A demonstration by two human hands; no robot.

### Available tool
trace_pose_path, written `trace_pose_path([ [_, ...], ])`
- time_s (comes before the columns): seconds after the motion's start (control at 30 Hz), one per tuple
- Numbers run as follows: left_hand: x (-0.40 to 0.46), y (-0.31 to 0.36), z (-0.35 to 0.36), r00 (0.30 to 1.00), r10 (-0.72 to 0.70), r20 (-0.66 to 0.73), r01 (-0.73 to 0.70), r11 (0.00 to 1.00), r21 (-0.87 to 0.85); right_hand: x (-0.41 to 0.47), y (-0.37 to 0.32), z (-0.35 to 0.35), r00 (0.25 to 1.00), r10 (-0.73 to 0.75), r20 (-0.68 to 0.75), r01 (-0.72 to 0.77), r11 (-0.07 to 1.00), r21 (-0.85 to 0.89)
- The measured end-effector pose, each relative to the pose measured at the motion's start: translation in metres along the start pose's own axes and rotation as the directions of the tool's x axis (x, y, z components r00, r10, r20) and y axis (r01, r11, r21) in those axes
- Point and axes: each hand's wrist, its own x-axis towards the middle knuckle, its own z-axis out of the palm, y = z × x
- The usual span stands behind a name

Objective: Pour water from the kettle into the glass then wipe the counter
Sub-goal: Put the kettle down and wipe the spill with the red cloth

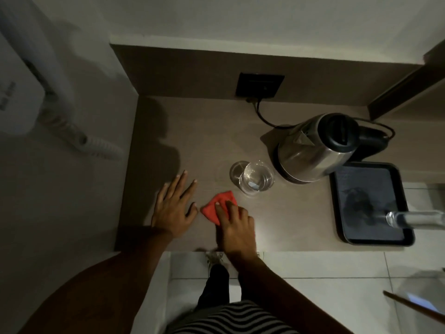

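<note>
A steel kettle (pixel 315 148) with a black lid stands upright on its base at the back right of the brown counter (pixel 289 220). Just left of it stands a clear glass (pixel 256 178) with water in it. A folded red cloth (pixel 218 204) lies on the counter in front of the glass. My right hand (pixel 234 227) presses flat on the cloth's near half, fingers over it. My left hand (pixel 174 207) rests flat on the counter just left of the cloth, fingers spread, holding nothing.
A black tray (pixel 399 239) sits at the counter's right end with a clear bottle (pixel 414 220) lying across it. The kettle's cord runs to a black wall socket (pixel 260 85). A white wall phone (pixel 31 97) hangs at the left. The counter's front edge is below my wrists.
</note>
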Motion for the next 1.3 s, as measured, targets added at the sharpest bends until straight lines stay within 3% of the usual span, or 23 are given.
trace_pose_path([
  [0.1, -0.001, -0.002, 0.002, 1.000, -0.002, 0.008, 0.002, 1.000, -0.012, -0.030, 0.059, -0.010, 1.000, 0.013, 0.014, -0.012, 0.997, -0.072],
  [0.27, -0.002, -0.002, 0.000, 1.000, -0.004, 0.019, 0.004, 1.000, 0.017, -0.026, 0.141, -0.048, 0.965, 0.232, -0.120, -0.250, 0.955, -0.158],
  [0.4, 0.000, -0.001, -0.002, 1.000, -0.005, 0.028, 0.004, 0.999, 0.033, -0.016, 0.112, -0.038, 0.834, 0.511, -0.207, -0.523, 0.852, -0.007],
  [0.47, 0.000, 0.000, -0.001, 1.000, -0.002, 0.019, 0.001, 1.000, 0.031, -0.023, 0.082, -0.024, 0.807, 0.557, -0.195, -0.562, 0.826, 0.031],
  [0.7, 0.000, 0.000, 0.002, 1.000, 0.004, -0.005, -0.004, 1.000, 0.025, -0.011, -0.025, 0.002, 0.908, 0.417, 0.020, -0.417, 0.909, -0.009],
  [0.8, -0.001, 0.001, 0.004, 1.000, 0.005, -0.017, -0.005, 1.000, 0.014, 0.023, -0.053, 0.004, 0.958, 0.286, 0.035, -0.287, 0.957, 0.042],
  [0.9, 0.001, 0.002, 0.003, 1.000, -0.007, -0.022, 0.007, 1.000, 0.014, 0.047, -0.060, 0.002, 0.964, 0.261, 0.049, -0.264, 0.962, 0.063],
  [1.03, 0.002, 0.001, 0.001, 1.000, -0.009, 0.005, 0.009, 1.000, 0.017, 0.031, -0.032, 0.001, 0.996, 0.085, 0.024, -0.085, 0.996, -0.001],
  [1.17, 0.003, 0.001, -0.003, 1.000, -0.022, 0.017, 0.021, 0.999, 0.024, -0.019, 0.035, -0.004, 0.990, -0.098, 0.097, 0.105, 0.992, -0.075],
  [1.3, 0.002, 0.002, -0.004, 0.998, -0.034, 0.045, 0.033, 0.999, 0.018, -0.041, 0.121, -0.029, 0.999, -0.037, 0.025, 0.042, 0.973, -0.228],
])
